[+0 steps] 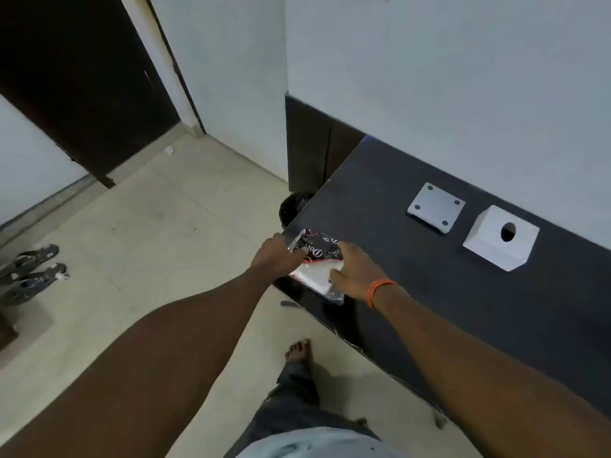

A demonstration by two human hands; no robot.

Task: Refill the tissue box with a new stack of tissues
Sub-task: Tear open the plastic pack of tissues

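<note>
Your left hand point(276, 256) and right hand point(355, 271) both grip the tissue pack point(317, 276) at the dark bench point(429, 292) corner; white tissue box point(501, 238) well apart.

tissue pack point(314, 259), partial lettering "Dov"

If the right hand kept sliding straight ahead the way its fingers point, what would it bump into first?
The right hand already rests on the tissue packet. Its fingers point up and left across the counter, so beyond the packet it seems to meet only the counter's edge, though depth is unclear.

Dark counter point(413, 259): packet point(317, 276), box point(496, 246), plate point(435, 206).
</note>
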